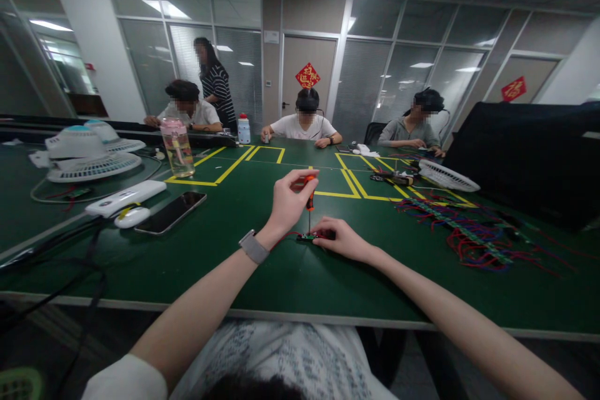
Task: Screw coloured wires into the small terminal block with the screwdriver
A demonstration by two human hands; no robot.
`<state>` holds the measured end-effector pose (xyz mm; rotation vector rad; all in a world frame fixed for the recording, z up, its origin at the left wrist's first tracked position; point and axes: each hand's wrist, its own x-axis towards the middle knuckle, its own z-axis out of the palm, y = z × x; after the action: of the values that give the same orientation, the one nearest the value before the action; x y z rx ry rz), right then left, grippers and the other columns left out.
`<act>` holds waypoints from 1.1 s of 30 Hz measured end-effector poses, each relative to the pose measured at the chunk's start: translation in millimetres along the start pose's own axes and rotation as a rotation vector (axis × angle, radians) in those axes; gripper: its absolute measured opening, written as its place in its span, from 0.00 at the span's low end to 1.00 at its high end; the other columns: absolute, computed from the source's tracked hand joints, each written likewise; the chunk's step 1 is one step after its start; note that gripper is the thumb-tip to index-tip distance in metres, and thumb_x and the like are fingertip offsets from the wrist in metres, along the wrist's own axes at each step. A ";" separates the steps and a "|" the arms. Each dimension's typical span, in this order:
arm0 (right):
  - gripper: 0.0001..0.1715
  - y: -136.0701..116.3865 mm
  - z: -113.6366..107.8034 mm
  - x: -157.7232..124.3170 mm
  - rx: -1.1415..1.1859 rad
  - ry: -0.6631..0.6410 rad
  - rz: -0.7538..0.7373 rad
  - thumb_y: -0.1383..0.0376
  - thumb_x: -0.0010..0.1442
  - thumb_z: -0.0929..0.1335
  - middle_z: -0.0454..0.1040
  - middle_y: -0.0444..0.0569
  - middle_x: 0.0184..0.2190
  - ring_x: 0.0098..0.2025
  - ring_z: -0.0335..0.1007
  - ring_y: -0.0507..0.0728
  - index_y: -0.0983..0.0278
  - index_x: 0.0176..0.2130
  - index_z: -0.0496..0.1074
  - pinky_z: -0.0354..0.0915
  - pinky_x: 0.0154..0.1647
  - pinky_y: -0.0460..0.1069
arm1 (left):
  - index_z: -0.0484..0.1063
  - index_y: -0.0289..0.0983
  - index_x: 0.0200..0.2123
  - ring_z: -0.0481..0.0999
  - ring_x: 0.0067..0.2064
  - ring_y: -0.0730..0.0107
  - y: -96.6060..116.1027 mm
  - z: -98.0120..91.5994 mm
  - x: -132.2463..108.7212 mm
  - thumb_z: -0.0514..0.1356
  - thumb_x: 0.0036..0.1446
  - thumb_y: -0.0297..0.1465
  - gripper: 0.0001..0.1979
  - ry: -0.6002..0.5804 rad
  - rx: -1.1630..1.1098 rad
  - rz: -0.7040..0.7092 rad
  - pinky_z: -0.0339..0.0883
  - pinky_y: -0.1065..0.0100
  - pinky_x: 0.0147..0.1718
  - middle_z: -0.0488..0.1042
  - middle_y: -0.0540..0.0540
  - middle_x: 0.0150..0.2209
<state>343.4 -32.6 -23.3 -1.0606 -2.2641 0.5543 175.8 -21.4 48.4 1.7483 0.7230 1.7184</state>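
My left hand (291, 199) is closed around the top of an orange and black screwdriver (310, 199), held upright. The screwdriver's thin shaft points down to a small green circuit board (305, 237) on the table, and its tip appears to meet the board. With its fingers bent together, my right hand (341, 239) grips the board's right end at the table top. A red wire runs out from the board's left side, passing behind my left wrist. Parts of the board are hidden under my right fingers.
Circuit boards with red and blue wires (473, 231) lie in a heap at the right. On the left are a phone (171, 212), a white power strip (125, 199), a pink-lided bottle (178, 149) and white fans (94, 153). Yellow tape (328, 194) marks the green table (262, 287). Several people are across it.
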 end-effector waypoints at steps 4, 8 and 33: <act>0.12 -0.2 -0.4 0.0 -0.006 -0.007 0.000 0.63 0.56 0.69 0.69 0.46 0.30 0.29 0.63 0.50 0.64 0.40 0.77 0.61 0.31 0.46 | 0.77 0.37 0.33 0.74 0.38 0.70 -0.2 -1.1 -1.0 0.65 0.49 0.34 0.08 0.016 0.099 0.083 0.70 0.70 0.37 0.73 0.46 0.37; 0.12 -1.0 -0.7 -0.4 0.000 -0.003 0.005 0.63 0.56 0.69 0.69 0.46 0.31 0.28 0.63 0.50 0.64 0.40 0.77 0.60 0.30 0.46 | 0.77 0.39 0.40 0.73 0.46 0.69 -1.0 -2.0 0.5 0.54 0.59 0.32 0.12 -0.037 0.074 0.064 0.68 0.70 0.42 0.71 0.44 0.46; 0.12 -3.1 -2.4 -1.0 0.002 -0.020 0.009 0.65 0.56 0.69 0.67 0.45 0.30 0.29 0.62 0.50 0.65 0.41 0.77 0.59 0.31 0.46 | 0.72 0.35 0.48 0.74 0.49 0.65 -13.6 -5.2 7.3 0.53 0.59 0.30 0.16 -0.023 0.041 -0.045 0.66 0.63 0.49 0.74 0.42 0.50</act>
<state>343.8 -34.9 -20.1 -1.0694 -2.2763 0.5734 171.0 -6.6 43.6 1.7629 0.7862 1.6624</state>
